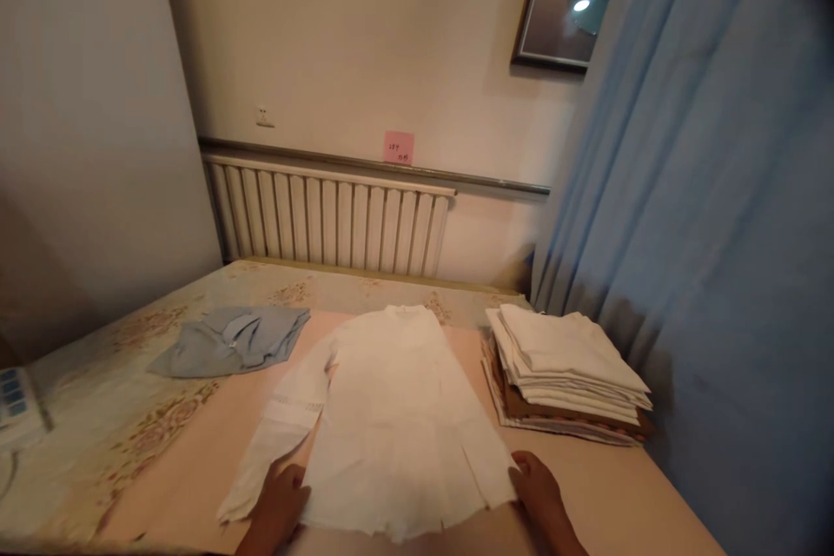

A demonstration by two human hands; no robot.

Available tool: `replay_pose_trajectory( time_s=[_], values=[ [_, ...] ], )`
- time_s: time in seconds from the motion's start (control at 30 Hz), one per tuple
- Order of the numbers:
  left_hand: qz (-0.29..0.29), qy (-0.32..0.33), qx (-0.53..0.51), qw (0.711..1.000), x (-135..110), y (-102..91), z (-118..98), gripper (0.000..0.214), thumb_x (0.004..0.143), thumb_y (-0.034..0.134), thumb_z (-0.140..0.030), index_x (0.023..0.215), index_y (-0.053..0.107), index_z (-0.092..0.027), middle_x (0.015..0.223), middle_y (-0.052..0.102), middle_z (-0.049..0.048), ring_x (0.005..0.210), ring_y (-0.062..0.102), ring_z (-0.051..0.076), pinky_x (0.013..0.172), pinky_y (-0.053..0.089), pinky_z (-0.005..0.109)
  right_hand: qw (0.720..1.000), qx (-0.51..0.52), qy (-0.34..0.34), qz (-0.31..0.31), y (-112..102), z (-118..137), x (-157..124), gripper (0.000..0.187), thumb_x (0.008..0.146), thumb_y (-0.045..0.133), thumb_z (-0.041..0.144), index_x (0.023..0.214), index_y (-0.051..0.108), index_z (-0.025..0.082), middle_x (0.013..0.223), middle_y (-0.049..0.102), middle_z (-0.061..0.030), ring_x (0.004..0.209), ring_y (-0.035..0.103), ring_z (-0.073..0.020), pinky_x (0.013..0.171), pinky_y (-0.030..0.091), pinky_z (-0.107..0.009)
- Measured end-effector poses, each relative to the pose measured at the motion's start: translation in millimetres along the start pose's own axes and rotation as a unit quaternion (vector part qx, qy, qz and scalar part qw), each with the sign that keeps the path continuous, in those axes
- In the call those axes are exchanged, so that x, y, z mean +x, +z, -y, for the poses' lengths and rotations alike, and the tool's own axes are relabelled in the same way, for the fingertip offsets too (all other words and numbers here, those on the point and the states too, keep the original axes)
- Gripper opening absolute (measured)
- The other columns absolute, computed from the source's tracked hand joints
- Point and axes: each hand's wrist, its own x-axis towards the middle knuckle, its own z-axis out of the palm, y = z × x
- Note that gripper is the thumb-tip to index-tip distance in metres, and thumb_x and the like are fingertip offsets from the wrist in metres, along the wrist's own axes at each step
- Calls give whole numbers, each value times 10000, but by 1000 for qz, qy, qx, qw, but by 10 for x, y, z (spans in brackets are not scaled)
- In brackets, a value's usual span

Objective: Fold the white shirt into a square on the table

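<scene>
A white long-sleeved garment (397,408) lies spread flat on the bed, its neck away from me and one sleeve stretched toward the lower left. My left hand (281,499) rests flat at the hem's left corner, between sleeve and body, fingers extended. At the hem's right corner my right hand (535,482) presses on the cloth, fingers curved over its edge. Neither hand lifts the fabric.
A stack of folded pale clothes (566,373) stands at the right. A crumpled grey-blue garment (231,339) lies at the left on the floral bedcover (123,417). A radiator (329,221) lines the far wall. Blue curtains (710,217) hang at the right. A white device (16,404) sits at the left edge.
</scene>
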Motion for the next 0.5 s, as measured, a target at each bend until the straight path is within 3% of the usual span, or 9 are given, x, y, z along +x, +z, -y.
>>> replay_pose_trajectory(
  time_s=[0.13,0.2,0.3,0.37,0.5],
  values=[
    [-27,70,74,994,-63,-6,302,198,704,436,-52,769,577,-174,1108,625,76,1074,586,189,965,411,299,998,-22,-42,51,114,-257,-351,339,747,416,203,964,676,210,933,744,-42,855,695,-178,769,510,-248],
    [-54,89,96,990,-142,-20,320,283,761,400,-71,906,625,-161,1187,614,100,1137,561,208,1021,377,339,996,-59,-65,12,164,-353,-422,362,791,418,234,1044,674,196,1008,737,-76,927,694,-208,808,527,-288],
    [-102,122,134,978,-217,41,137,385,847,336,-149,1080,641,-123,1177,644,150,1137,572,271,1041,366,436,975,-115,-166,-98,240,-344,-363,439,886,392,344,1196,632,146,1246,643,-139,1152,609,-256,967,493,-367],
    [-128,155,128,971,-207,195,-69,447,857,340,-185,1202,614,-112,1249,632,149,1192,552,282,1062,363,452,949,-139,-243,-145,316,-240,-270,474,922,367,360,1272,584,126,1356,559,-148,1251,535,-256,1035,453,-390],
    [-171,218,95,956,-124,657,-405,524,894,337,-274,1343,536,-93,1445,487,134,1354,419,273,1095,364,427,893,-203,-370,-156,535,-34,-173,472,948,375,311,1383,479,158,1485,414,-112,1375,381,-263,1101,373,-454]
  ],
)
